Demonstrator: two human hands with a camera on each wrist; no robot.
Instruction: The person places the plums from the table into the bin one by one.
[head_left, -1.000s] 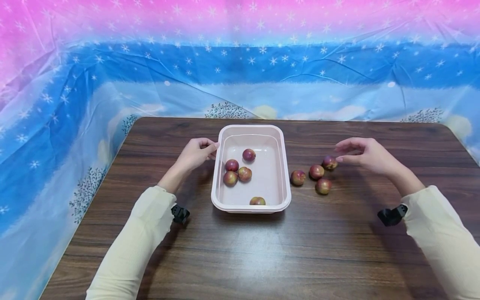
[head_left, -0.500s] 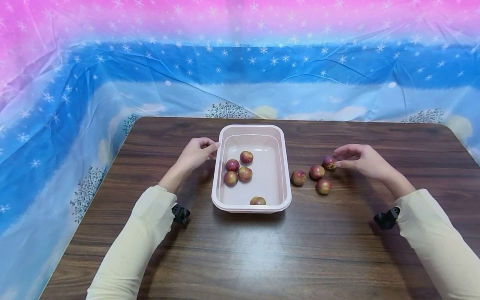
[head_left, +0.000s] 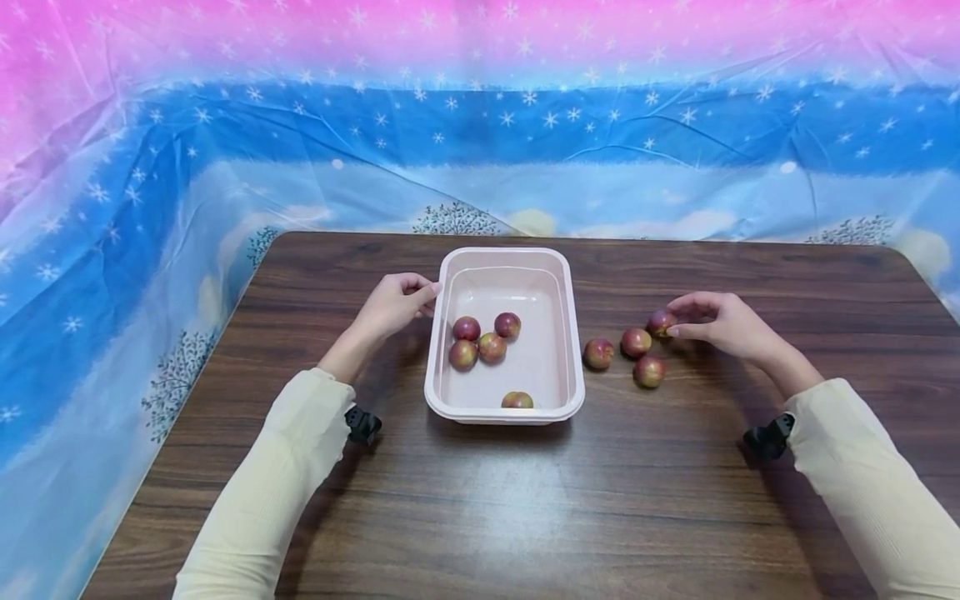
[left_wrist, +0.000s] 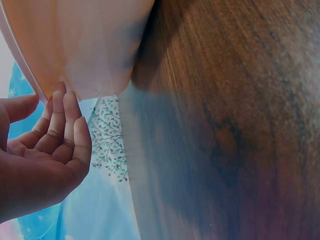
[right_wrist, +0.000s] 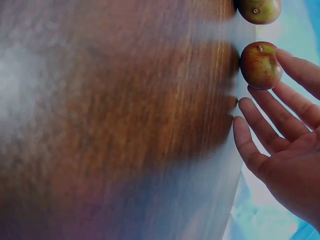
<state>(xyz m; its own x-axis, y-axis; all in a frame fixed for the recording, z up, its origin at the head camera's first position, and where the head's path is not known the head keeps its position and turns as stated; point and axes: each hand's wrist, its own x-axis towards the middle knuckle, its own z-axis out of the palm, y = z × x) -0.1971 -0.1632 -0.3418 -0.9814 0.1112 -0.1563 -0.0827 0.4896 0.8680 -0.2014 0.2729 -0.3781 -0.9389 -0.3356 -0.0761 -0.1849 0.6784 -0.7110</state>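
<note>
A pale pink plastic box (head_left: 504,416) stands on the wooden table, with several red-and-green plums (head_left: 492,348) lying in it. My left hand (head_left: 395,306) holds the box's left rim, thumb at the edge and fingers against the outer wall, as the left wrist view shows. To the right of the box, several more plums lie in a loose group. My right hand (head_left: 723,323) pinches the rearmost plum (head_left: 659,323) of that group between thumb and fingers. In the right wrist view this plum (right_wrist: 261,65) sits at the tips, the outer fingers spread.
Close to the box's right wall lies one plum (head_left: 598,354); two others, a middle plum (head_left: 635,342) and a nearer plum (head_left: 648,372), are beside the pinched one. A snowflake-patterned cloth (head_left: 480,125) hangs behind the table's (head_left: 637,500) far edge.
My right hand has come down and left onto the rearmost plum, its fingers closing round it. One plum in the box has rolled, ending nearer and to the right. The left hand keeps its place.
</note>
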